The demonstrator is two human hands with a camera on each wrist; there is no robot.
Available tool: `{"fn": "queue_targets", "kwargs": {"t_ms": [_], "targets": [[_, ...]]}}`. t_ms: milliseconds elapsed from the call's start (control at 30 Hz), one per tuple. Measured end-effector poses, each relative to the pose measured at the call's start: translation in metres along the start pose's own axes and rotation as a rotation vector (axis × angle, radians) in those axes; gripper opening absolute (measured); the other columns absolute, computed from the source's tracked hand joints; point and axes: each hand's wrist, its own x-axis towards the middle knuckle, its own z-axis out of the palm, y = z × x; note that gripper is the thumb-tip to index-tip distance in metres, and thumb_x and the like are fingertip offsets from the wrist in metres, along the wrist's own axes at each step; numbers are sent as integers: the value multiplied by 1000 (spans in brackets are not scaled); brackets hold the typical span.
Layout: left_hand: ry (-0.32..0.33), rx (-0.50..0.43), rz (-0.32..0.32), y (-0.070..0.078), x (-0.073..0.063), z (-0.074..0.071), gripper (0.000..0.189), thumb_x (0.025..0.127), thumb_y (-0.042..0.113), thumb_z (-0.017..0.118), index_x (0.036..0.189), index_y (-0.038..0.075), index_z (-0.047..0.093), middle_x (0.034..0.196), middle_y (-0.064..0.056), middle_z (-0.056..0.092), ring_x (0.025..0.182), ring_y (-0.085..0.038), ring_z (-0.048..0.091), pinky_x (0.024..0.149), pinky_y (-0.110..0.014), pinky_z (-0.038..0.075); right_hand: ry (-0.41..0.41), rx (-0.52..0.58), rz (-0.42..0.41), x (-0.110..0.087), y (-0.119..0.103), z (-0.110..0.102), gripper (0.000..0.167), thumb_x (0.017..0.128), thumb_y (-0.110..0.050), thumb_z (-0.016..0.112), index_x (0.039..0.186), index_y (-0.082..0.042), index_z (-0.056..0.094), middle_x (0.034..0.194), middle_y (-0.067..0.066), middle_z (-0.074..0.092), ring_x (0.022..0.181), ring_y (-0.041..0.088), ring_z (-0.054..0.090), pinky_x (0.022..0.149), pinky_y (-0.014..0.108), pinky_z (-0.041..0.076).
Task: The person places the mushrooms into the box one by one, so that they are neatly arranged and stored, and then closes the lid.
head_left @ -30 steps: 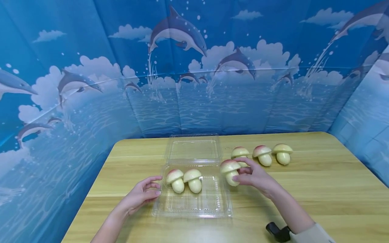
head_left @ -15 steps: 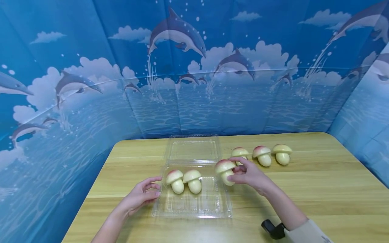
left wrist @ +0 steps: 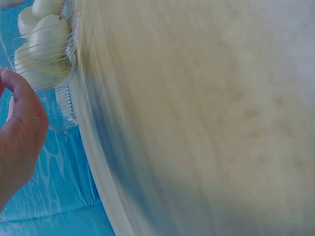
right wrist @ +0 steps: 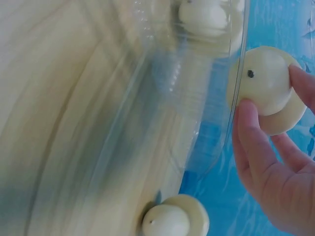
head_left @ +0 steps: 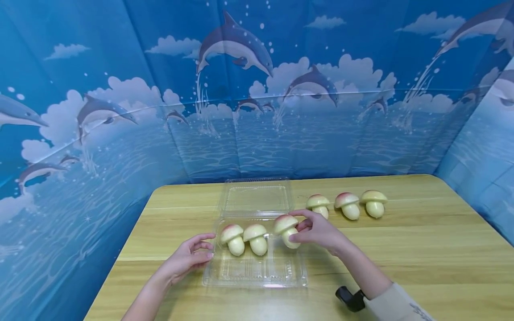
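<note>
My right hand [head_left: 319, 232] pinches a pale yellow mushroom [head_left: 285, 222] with a reddish cap, over the right part of an open clear plastic clamshell container [head_left: 257, 284]. Thumb and fingers sit on either side of its stem [right wrist: 268, 81] in the right wrist view. Two more mushrooms lie side by side in the container: a red-tinged one [head_left: 231, 233] on the left and a yellower one [head_left: 254, 231] beside it. At the container's left edge rests my left hand [head_left: 188, 256], its fingers loosely bent and thumb apart; the left wrist view shows it only partly.
Behind the container its clear lid [head_left: 259, 198] lies folded back flat. Three mushrooms stand in a row at the back right: one [head_left: 318, 203] partly behind my right hand, a red-capped one [head_left: 347, 205] and a yellow one [head_left: 374, 203]. A dolphin-print curtain [head_left: 257, 133] hangs behind the wooden table [head_left: 421, 249].
The right hand has carried its mushroom leftward, from beside the container's right edge to over its right part. The left hand has stayed at the left edge.
</note>
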Motion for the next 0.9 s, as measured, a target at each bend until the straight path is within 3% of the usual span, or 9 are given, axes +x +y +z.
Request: {"fn": "queue_targets", "kwargs": {"t_ms": [567,767,900], "targets": [[1,6,-3,0,1,1,64,86,3,62,140,-6,28,106,-8,48,84,-12,57,72,-23,49,102,-416,-49,7,-17,33,59,67,-6,80,122,-5,57,83,6,61,78,18,57,63,29,48],[3,11,-2,0,0,1,64,86,3,62,140,-6,29,106,-8,48,84,-12,56,72,-24,49,160,-444,-31,7,-16,39,60,66,-6,81,121,-8,58,100,12,61,75,17,57,59,29,48],[3,12,-1,0,-1,1,63,86,3,62,140,-6,29,105,-8,48,84,-12,56,71,-24,49,167,-456,-82,6,-13,41,61,67,-5,81,123,-5,56,113,15,58,66,13,54,53,27,46]]}}
